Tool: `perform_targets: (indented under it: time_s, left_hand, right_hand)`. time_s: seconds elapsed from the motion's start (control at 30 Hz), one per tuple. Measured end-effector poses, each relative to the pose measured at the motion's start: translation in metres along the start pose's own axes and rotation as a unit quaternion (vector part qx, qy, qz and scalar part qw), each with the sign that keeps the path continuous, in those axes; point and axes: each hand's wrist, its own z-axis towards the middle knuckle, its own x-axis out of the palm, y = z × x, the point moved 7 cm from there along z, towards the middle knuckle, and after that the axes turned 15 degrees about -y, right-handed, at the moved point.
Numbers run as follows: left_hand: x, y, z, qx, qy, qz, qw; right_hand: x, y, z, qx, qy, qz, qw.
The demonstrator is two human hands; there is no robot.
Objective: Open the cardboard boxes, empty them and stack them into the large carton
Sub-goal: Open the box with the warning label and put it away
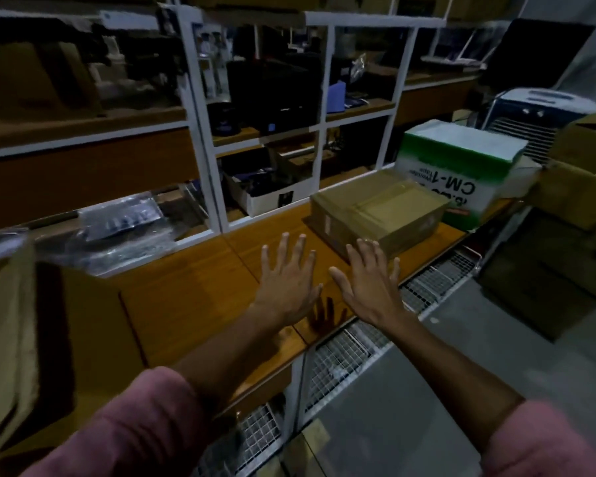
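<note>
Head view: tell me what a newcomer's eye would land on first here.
First come the two bare hands with spread fingers in the centre: the left hand and right hand are held out above the wooden shelf top, holding nothing. Just beyond the right hand lies a closed brown cardboard box, and behind it on the right stands a green and white carton with upside-down lettering.

I can read one marking only: large dark letters "CM-1", printed upside down from my view, on the white front of the green-and-white box (461,173) at the far right of the table. Smaller lines of print above those letters are too blurred for me to make out.
</note>
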Motion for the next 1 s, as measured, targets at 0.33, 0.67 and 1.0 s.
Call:
perform_targets:
  time_s: [0.33, 0.67, 1.0]
  left_hand:
    - [0.117, -0.017, 0.136, 0.059, 0.071, -0.016, 0.996]
    - [0.214, -0.046, 0.235, 0.146, 0.107, -0.083, 0.98]
    - [0.241, -0.043, 0.179, 0.073, 0.066, -0.111, 0.989]
  right_hand:
    - [0.1, -0.082, 0.101, 0.035, 0.067, -0.022, 0.997]
    - [0.2, -0.158, 0.152, 0.06, 0.125, -0.049, 0.989]
    - [0.203, -0.125, 0.107, -0.03, 0.085, -0.065, 0.994]
